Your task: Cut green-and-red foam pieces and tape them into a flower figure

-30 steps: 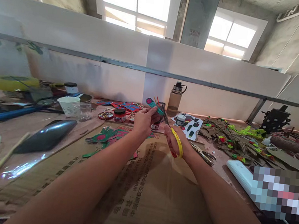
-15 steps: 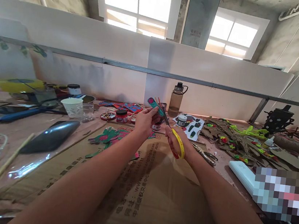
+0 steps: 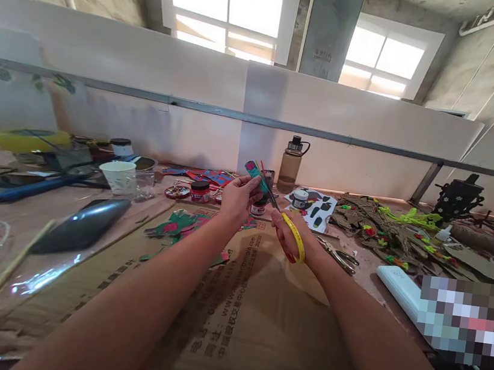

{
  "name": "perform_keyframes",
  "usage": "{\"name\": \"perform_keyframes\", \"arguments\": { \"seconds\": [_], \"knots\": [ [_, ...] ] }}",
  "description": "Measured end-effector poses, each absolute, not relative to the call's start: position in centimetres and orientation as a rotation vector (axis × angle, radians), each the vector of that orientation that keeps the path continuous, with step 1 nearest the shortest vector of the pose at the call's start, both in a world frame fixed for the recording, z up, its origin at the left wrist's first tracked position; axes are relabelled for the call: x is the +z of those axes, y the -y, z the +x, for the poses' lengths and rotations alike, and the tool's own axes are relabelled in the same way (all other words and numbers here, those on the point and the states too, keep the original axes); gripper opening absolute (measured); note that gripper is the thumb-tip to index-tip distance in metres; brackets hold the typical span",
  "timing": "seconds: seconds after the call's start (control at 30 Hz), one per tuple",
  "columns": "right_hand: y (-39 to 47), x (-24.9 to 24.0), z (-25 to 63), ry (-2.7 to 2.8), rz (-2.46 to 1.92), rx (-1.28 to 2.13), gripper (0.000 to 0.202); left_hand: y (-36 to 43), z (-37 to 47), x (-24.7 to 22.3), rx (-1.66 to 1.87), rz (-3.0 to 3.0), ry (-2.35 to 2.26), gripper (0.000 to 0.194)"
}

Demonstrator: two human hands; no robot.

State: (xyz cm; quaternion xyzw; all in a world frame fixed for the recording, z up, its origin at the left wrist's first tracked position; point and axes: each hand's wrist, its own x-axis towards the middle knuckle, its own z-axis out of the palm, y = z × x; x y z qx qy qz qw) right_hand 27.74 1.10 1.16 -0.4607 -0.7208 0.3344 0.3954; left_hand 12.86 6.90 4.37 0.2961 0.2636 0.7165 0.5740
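My left hand [image 3: 239,196] pinches a small green painted piece [image 3: 253,170] with a pink patch near its top end. In my right hand [image 3: 284,232] is a pair of scissors [image 3: 273,199], the blades pointing up and left beside the green piece; whether they touch it I cannot tell. The fingers cover most of the scissor handles. A yellow measuring-tape-like band [image 3: 297,240] circles my right wrist. Below my left hand, green and pink cut pieces [image 3: 178,224] lie on a flattened cardboard sheet [image 3: 258,308].
Behind the hands stand a water bottle [image 3: 290,165], a red paint jar [image 3: 200,191] and a white-labelled jar [image 3: 300,198]. Pliers [image 3: 338,254] lie to the right, near a white power bank [image 3: 399,290]. A paper cup [image 3: 117,176] and a wooden stick [image 3: 8,272] are on the left.
Both hands stay nearly in place, with the green piece and scissors still held. The view has shifted very slightly.
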Motion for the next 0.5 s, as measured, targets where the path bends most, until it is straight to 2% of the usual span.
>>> {"name": "perform_keyframes", "arguments": {
  "seconds": [0.27, 0.5],
  "knots": [
    [-1.12, 1.54, 27.60, 1.841, -1.210, 0.650, 0.049, -7.24, 12.71, 4.21, 1.658, 0.705, -0.614, 0.025],
    [-1.10, 1.48, 27.54, 1.772, -1.224, 0.747, 0.043, -7.55, 12.55, 4.15, 1.649, 0.722, -0.632, 0.026]
  ]
}}
